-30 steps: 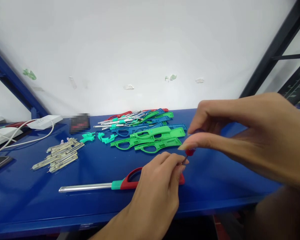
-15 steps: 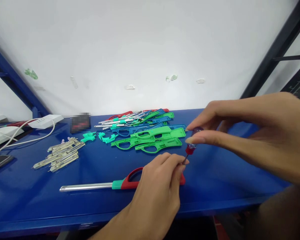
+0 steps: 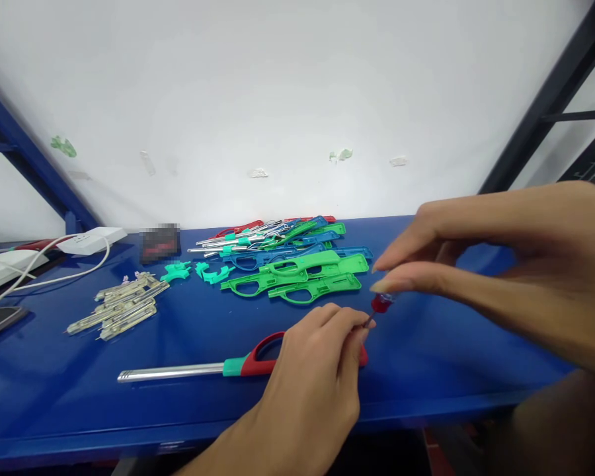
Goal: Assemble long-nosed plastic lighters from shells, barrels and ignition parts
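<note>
Between thumb and fingers my right hand pinches a small screwdriver with a red and clear handle, its shaft slanting down to the left. The shaft meets the fingertips of my left hand, which are pressed together over the handle end of a red lighter. This lighter lies flat near the table's front edge, its teal collar and silver tube pointing left. My left hand covers much of the red handle, and what its fingertips pinch at the screwdriver's tip is hidden.
Green shells lie behind my hands, before a pile of blue and red shells and metal tubes. Teal pieces and clear inner parts are left of them. Further left are white power strips, cables and a phone.
My right hand's fingertips and the screwdriver handle have shifted slightly right and down, and the screwdriver leans more. The lighter and my left hand have hardly moved.
</note>
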Motion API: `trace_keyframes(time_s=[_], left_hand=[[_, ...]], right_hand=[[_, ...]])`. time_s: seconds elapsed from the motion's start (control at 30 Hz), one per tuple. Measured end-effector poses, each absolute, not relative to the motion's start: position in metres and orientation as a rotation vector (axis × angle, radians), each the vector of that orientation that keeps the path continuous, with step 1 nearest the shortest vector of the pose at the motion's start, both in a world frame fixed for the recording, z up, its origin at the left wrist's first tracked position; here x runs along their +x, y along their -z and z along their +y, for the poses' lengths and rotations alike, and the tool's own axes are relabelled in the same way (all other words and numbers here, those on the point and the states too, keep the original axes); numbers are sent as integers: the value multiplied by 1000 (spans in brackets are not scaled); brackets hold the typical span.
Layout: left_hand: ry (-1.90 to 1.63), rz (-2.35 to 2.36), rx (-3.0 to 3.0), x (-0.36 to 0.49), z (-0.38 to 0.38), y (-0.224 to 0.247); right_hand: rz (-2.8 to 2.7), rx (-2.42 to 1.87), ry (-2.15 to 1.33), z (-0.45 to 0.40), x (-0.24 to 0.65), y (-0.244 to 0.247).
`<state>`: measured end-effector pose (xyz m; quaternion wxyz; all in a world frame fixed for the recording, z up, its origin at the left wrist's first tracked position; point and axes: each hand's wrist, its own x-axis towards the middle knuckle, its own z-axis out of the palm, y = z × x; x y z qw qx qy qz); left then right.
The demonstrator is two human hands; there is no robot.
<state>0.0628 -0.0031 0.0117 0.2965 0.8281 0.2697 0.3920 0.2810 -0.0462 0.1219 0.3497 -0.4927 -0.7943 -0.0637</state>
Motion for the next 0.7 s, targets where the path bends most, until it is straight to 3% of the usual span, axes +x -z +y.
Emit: trace_keyframes(time_s=[0.7], left_hand=[[-1008, 704, 2163, 63, -1, -11]], right_hand=[[-2152, -1273, 228, -44, 273, -120]])
